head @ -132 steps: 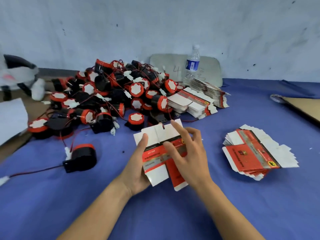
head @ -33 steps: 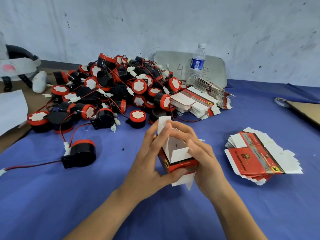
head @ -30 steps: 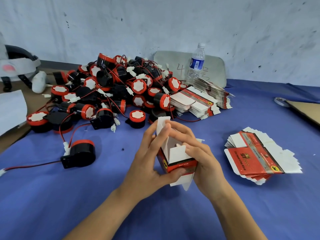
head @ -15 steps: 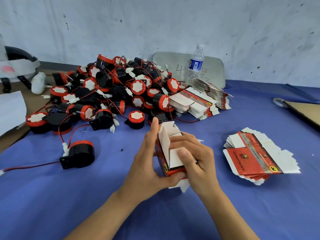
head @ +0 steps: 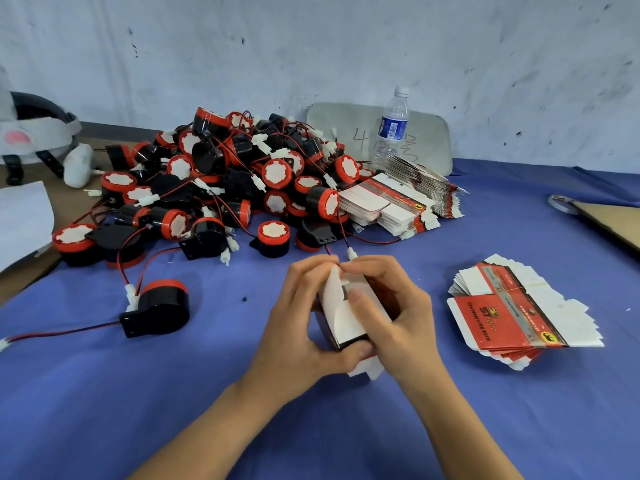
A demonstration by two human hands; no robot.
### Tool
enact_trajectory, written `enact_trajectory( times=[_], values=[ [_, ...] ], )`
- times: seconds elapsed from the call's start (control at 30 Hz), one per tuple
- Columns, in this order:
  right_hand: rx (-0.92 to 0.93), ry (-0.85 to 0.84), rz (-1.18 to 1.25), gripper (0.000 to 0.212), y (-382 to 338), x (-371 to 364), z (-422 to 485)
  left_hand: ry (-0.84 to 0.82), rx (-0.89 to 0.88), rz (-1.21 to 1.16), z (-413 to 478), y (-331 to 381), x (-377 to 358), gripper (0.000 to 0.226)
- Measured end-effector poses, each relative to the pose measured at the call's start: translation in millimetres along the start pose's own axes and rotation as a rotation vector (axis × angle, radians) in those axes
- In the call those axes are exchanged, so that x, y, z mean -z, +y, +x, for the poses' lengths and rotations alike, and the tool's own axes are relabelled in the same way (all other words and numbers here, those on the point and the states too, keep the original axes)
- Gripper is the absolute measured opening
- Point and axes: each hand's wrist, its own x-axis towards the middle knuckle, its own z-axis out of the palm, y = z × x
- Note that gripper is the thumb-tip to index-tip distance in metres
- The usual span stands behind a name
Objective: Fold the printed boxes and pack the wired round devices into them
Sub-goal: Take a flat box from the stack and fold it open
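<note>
Blue-clothed table (head: 346, 431) bore the heap of wired round devices (head: 228, 181) at the back, a lone device (head: 161, 311) lying leftward, nearest the left grip (head: 298, 330), which with the right grip (head: 401, 320) pinched the half-folded printed box (head: 341, 317) between them.

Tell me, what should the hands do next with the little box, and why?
Probably tuck the white flap fully in to close that end. The left hand grips the box; the right hand presses its thumb on the flap, which curves over but isn't flat yet.
</note>
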Motion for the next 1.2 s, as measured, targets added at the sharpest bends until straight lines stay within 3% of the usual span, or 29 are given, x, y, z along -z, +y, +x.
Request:
enact_trajectory(
  times=[0.2,0.53,0.67,0.77,0.87,0.97,1.2],
  values=[
    [-0.032,0.082,-0.028,0.010,2,-1,2,-0.001,-0.124,0.068,-1,-3,-7,0.065],
    [0.012,0.004,-0.103,0.022,-2,-2,3,0.047,-0.187,0.116,-2,-1,-6,0.056],
    [0.070,0.092,-0.063,0.024,0,-4,-1,0.042,-0.187,0.101,-1,3,-6,0.045],
    [0.074,0.207,0.011,0.023,2,-11,-7,0.057,-0.094,0.000,-2,9,-9,0.036],
    [0.308,0.243,-0.172,0.027,3,-12,-9,0.083,0.157,-0.332,-5,20,-12,0.032],
    [0.519,0.241,-0.308,0.029,7,-7,-7,-0.009,0.309,-0.563,-8,28,-20,0.040],
    [0.554,0.236,-0.335,0.028,12,-8,-6,-0.022,0.462,-0.800,-9,25,-19,0.056]
  ],
)
